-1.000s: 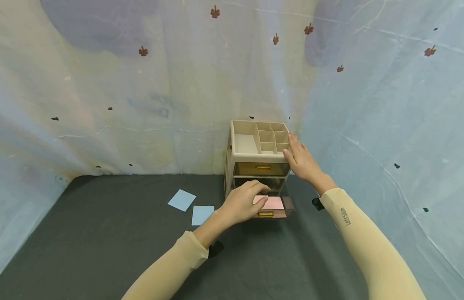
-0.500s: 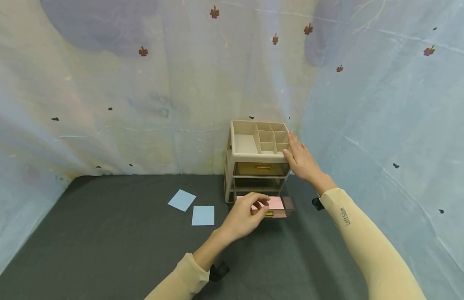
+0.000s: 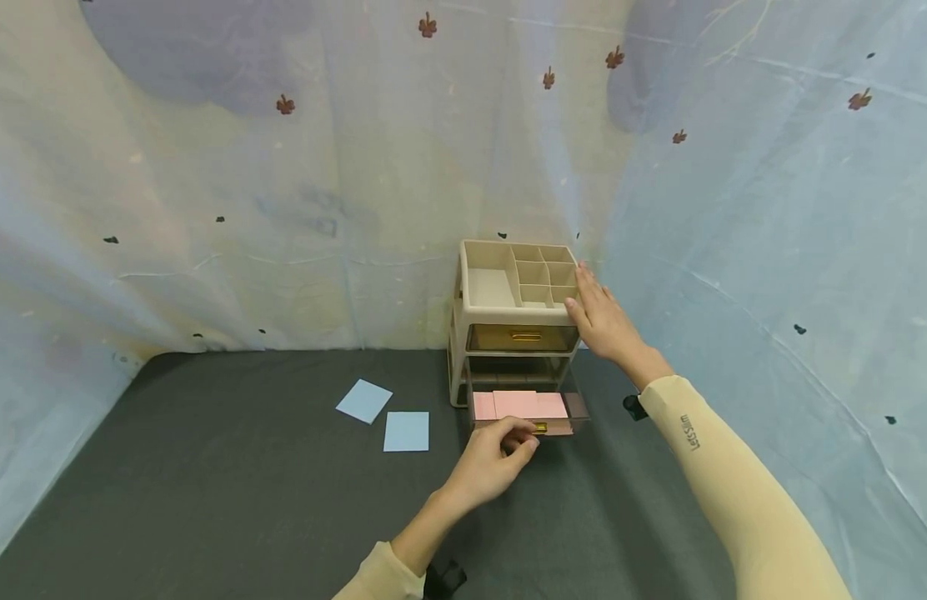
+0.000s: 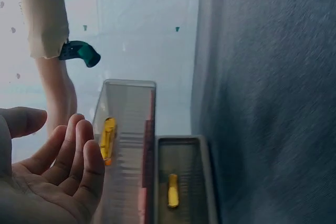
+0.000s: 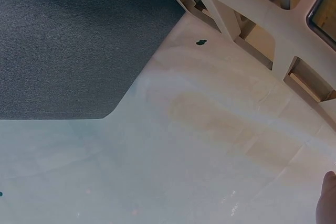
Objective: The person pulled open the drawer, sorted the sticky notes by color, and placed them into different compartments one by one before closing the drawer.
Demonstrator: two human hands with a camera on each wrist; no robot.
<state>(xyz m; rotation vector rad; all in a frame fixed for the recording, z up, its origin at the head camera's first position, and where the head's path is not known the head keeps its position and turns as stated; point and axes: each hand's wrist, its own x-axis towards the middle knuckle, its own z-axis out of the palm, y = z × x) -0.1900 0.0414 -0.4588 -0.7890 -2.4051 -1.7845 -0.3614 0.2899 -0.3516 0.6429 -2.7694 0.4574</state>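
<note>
A beige desktop organizer (image 3: 508, 316) has a pulled-out clear drawer (image 3: 578, 406) with several pink paper squares (image 3: 516, 404) in it. Just in front of that drawer is my left hand (image 3: 484, 462), fingers loosely bent, beside the gold handle (image 3: 541, 427). Nothing lies in its grasp; the left wrist view has the fingers (image 4: 92, 169) apart from one another near the drawer front. My right hand (image 3: 604, 321) rests flat against the organizer's upper right side, fingers straight. Only a fingertip (image 5: 327, 198) appears in the right wrist view.
Two light blue paper squares (image 3: 363, 401) lie on the dark grey tabletop (image 3: 246, 467), left of the organizer. Another drawer (image 3: 493, 338) above the pulled-out one is closed. A patterned curtain (image 3: 358, 183) hangs behind and to the right.
My left hand has drawn back from over the pink paper toward the front of the drawer, uncovering the paper. The right hand stays against the organizer. The drawer remains pulled out.
</note>
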